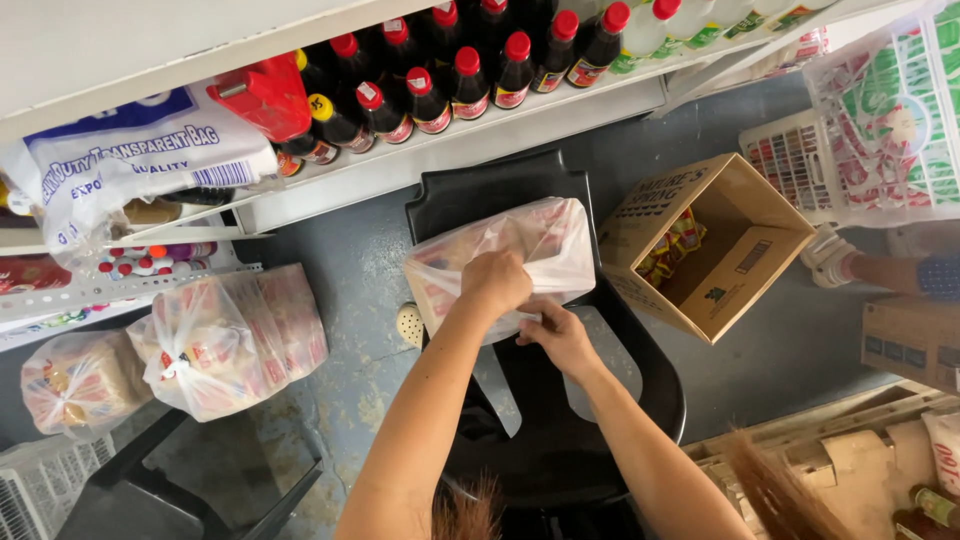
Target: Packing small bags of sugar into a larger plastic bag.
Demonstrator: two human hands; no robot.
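Note:
A clear plastic bag [540,245] filled with small red and white packets rests on the seat of a black plastic chair [590,420]. My left hand [494,283] is closed on the gathered top of the bag. Beside it, my right hand [557,333] pinches the bag's plastic near the same opening. Both forearms reach up from the bottom of the view.
Two tied bags of packets [235,335] [78,380] lie on the grey floor at left. An open cardboard box [715,245] with a few packets stands right of the chair. Dark bottles with red caps [450,80] line a shelf above. Another person's foot [835,258] is at right.

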